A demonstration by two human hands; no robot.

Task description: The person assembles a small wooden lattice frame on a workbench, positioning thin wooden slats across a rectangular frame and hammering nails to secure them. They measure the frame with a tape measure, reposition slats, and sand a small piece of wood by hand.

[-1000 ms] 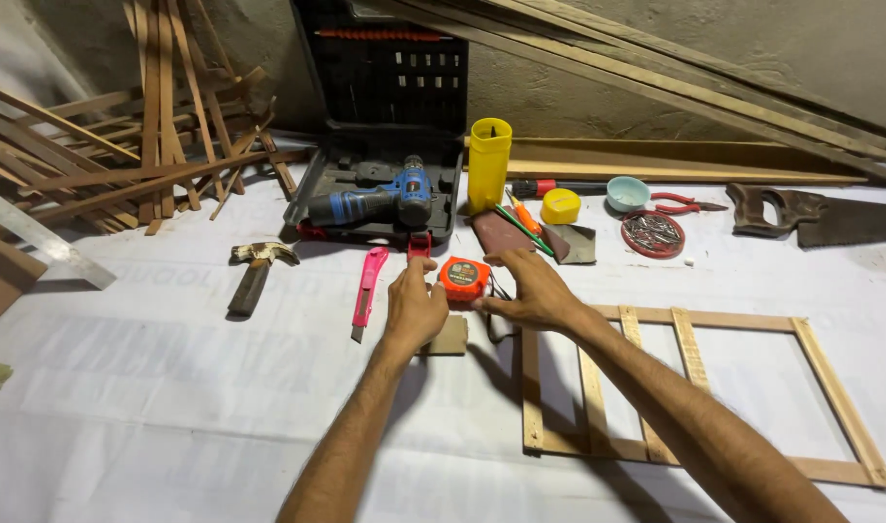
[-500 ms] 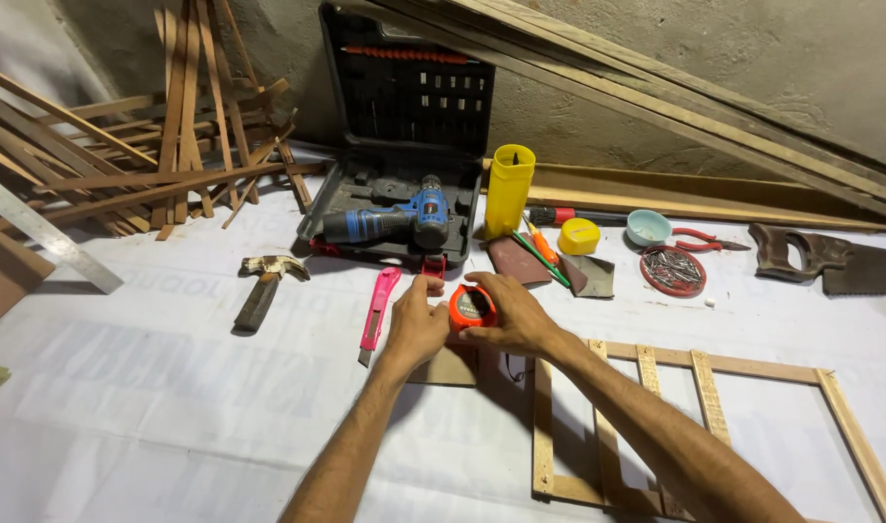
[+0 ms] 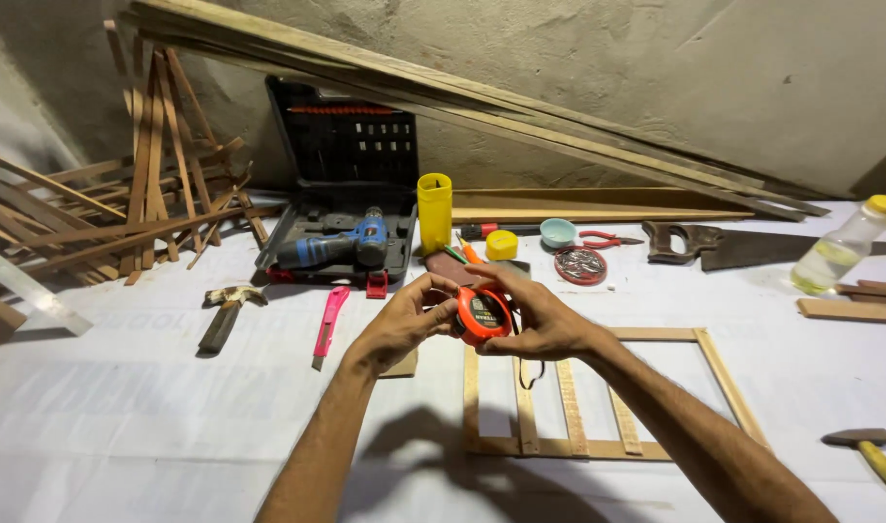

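1. White work sheet [image 3: 123, 426]: it covers the whole bench. Everything named below lies on it, except the tape measure.
2. Long wooden strips [image 3: 520, 116]: these lean along the wall from 10 o'clock to 2 o'clock. A second bundle of thinner strips [image 3: 142, 194] is stacked at 9 to 10 o'clock. They look like uncut stock.
3. Wooden frame [image 3: 724, 387]: it lies flat at 5 o'clock from your hands. The outer rectangle is closed, and three inner slats [image 3: 571, 407] stand in its left half. The right half is open. Judge the frame as partly filled: whether the slats are fixed cannot be told.
4. Drill case [image 3: 341, 145]: open at 11 o'clock, with the blue drill [image 3: 336, 247] resting in its tray, not in hand.
5. Hand saw [image 3: 724, 247]: at 2 o'clock, lying flat, untouched.
6. Yellow cylinder [image 3: 434, 213]: upright at 12 o'clock, just beside the case.
7. Claw hammer [image 3: 225, 310] at 9 o'clock and pink utility knife [image 3: 328, 324] just right of it: both lie apart from your hands.
8. Orange tape measure [image 3: 481, 315]: this is what you hold, raised above the sheet over the frame's upper left corner.
9. Right hand [image 3: 540, 324]: your fingers are wrapped around the tape measure body, clamped on it.
10. Left hand [image 3: 404, 324]: your fingertips are pinched together against the tape measure's left edge. No blade is seen drawn out, so judge that no measurement is in progress.
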